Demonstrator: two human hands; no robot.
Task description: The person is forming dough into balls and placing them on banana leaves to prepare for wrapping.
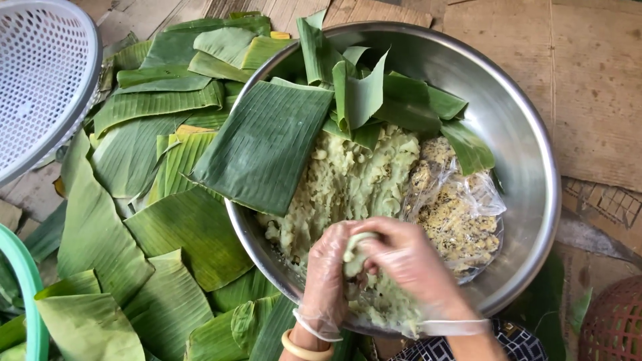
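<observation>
Left of the steel bowl, one white plastic basket, then a heap of banana leaves, too overlapped to count. One large leaf piece draped over the bowl's left rim. Inside the bowl, one mass of pale green dough and, right of it, one clear bag of speckled filling. At the bowl's near rim, two gloved hands: left hand and right hand curled together, fingers closed around one small dough lump pressed between both palms.

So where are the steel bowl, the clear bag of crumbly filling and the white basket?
steel bowl (528, 154), head view, bare inner wall.
clear bag of crumbly filling (458, 214), head view, its middle.
white basket (40, 73), head view, mesh wall.
</observation>
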